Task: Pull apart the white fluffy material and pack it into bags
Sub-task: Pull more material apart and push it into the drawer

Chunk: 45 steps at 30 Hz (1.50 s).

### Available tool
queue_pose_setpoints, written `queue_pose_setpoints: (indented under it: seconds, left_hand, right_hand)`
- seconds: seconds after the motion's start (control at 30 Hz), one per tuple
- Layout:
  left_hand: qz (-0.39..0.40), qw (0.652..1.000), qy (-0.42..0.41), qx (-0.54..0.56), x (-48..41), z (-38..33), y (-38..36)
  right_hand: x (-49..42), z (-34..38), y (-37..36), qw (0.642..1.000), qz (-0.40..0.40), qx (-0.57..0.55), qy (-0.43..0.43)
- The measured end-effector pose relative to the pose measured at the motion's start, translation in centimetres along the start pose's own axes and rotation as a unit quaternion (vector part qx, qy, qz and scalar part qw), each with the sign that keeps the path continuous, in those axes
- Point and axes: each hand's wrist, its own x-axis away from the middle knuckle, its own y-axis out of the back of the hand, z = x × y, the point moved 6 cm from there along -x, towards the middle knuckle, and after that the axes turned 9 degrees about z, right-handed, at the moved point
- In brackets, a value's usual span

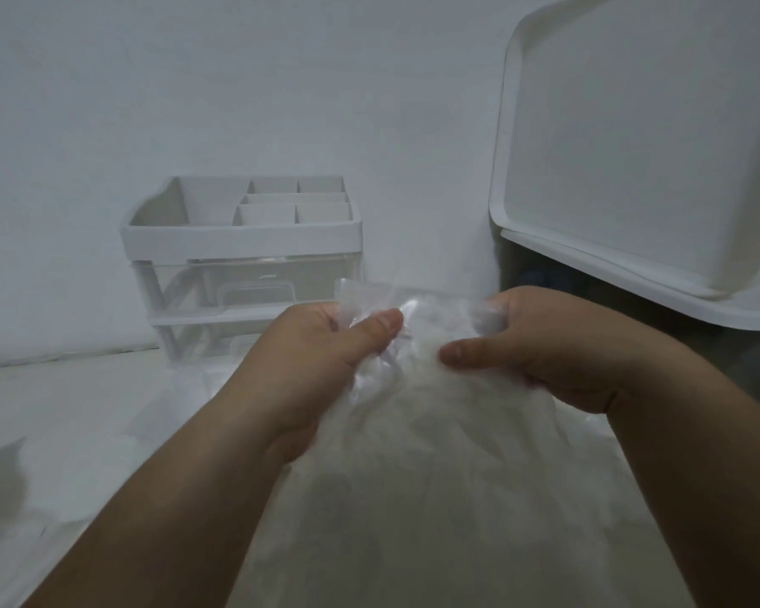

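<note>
A clear plastic bag (435, 454) filled with white fluffy material hangs in front of me at the centre of the head view. My left hand (312, 366) grips the bag's top edge on the left, thumb pressed over the plastic. My right hand (553, 344) holds the top edge on the right, thumb pointing inward. The two hands are a short way apart, with the bag's mouth bunched between them. The bag's lower part runs out of view below.
A white desk organiser (242, 239) with several top compartments and clear drawers stands against the wall behind the hands. A large white bin lid (632, 147) leans open at the upper right above a bin (720, 344). More clear plastic (14, 541) lies at the lower left.
</note>
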Motion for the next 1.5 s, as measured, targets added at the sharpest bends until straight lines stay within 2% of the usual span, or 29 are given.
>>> queue_pose_setpoints:
  seconds: [0.07,0.1,0.2,0.23,0.27,0.33,0.43,0.5,0.57,0.6,0.63,0.7,0.77,0.8,0.87,0.9,0.97,1.03,1.1,1.17,1.23,1.3,1.33,1.4,1.43,1.5]
  left_hand:
    - [0.008,0.999,-0.03,-0.026,0.0,-0.3,0.0]
    - [0.036,0.998,-0.036,-0.042,0.1,-0.4,-0.1]
    - [0.204,0.978,-0.002,-0.044,0.6,-0.2,-1.7]
    - [0.233,0.971,0.019,-0.05,0.7,0.1,-1.7]
    - [0.23,0.97,0.039,-0.066,0.6,0.5,-1.4]
    - [0.184,0.975,0.074,-0.103,0.2,1.1,-0.2]
    - [0.089,0.986,0.072,-0.124,-0.3,1.1,2.0]
    - [-0.034,0.991,0.029,-0.125,-0.9,0.6,3.7]
    - [-0.165,0.965,-0.071,-0.192,0.0,-1.6,3.8]
    - [-0.193,0.945,-0.143,-0.221,1.0,-3.1,2.6]
    - [-0.182,0.932,-0.208,-0.236,2.1,-4.4,0.8]
    - [-0.093,0.915,-0.276,-0.279,3.8,-5.2,-3.8]
    - [-0.013,0.896,-0.246,-0.37,4.1,-3.1,-7.9]
    - [-0.009,0.883,-0.22,-0.415,4.0,-1.7,-9.0]
    - [-0.051,0.874,-0.19,-0.445,3.7,-0.1,-9.1]
    - [-0.084,0.875,-0.201,-0.433,3.5,0.0,-8.3]
    - [-0.144,0.852,-0.241,-0.443,3.3,-0.9,-6.6]
    - [-0.176,0.828,-0.241,-0.475,2.9,-1.9,-4.9]
    - [-0.185,0.846,-0.198,-0.459,2.5,-2.6,-3.2]
    - [-0.164,0.869,-0.147,-0.443,2.1,-3.1,-1.6]
    - [-0.088,0.894,-0.101,-0.428,1.8,-3.4,-0.3]
    - [-0.012,0.92,-0.077,-0.385,1.7,-3.9,0.5]
    - [-0.003,0.933,-0.095,-0.346,2.0,-4.6,0.7]
    - [-0.042,0.95,-0.18,-0.252,2.8,-6.4,1.0]
    - [-0.072,0.941,-0.225,-0.243,3.4,-7.2,0.9]
    - [-0.107,0.896,-0.268,-0.336,4.9,-8.6,-0.5]
  right_hand:
    - [0.1,0.1,0.2,1.0,-0.02,-0.006,0.008]
    - [0.2,0.3,0.5,0.999,-0.04,-0.006,0.019]
    - [1.4,1.6,1.6,0.992,-0.092,-0.039,0.07]
    - [2.1,2.3,2.0,0.989,-0.111,-0.038,0.092]
    - [2.8,2.8,2.6,0.983,-0.145,-0.016,0.11]
    - [4.3,3.3,4.2,0.964,-0.232,0.025,0.128]
    - [5.5,3.2,6.2,0.934,-0.332,0.049,0.123]
    - [5.6,3.1,6.6,0.917,-0.376,0.083,0.104]
    - [5.2,3.1,6.5,0.907,-0.398,0.11,0.082]
    - [4.9,3.0,6.4,0.905,-0.403,0.119,0.07]
    - [4.7,3.0,6.2,0.904,-0.403,0.125,0.059]
    - [4.1,3.0,5.5,0.911,-0.391,0.125,0.038]
    - [3.2,3.0,4.5,0.926,-0.357,0.123,0.017]
    - [2.9,3.2,3.9,0.933,-0.338,0.121,0.006]
    - [2.8,3.4,3.2,0.94,-0.321,0.116,0.007]
    - [2.9,3.5,3.1,0.939,-0.325,0.115,0.02]
    - [3.4,3.6,3.4,0.929,-0.355,0.1,0.044]
    - [4.2,3.0,4.6,0.913,-0.401,0.059,0.053]
    - [4.8,2.5,5.9,0.895,-0.442,0.035,0.055]
    - [5.3,2.1,7.1,0.879,-0.471,0.058,0.054]
    - [5.8,2.4,7.8,0.868,-0.484,0.09,0.067]
    - [6.2,3.2,7.8,0.874,-0.463,0.114,0.093]
    - [6.3,3.8,7.4,0.883,-0.438,0.128,0.108]
    - [6.4,5.1,5.9,0.91,-0.364,0.145,0.138]
    - [6.3,5.7,5.0,0.919,-0.327,0.156,0.153]
    - [6.0,6.7,3.3,0.921,-0.265,0.224,0.176]
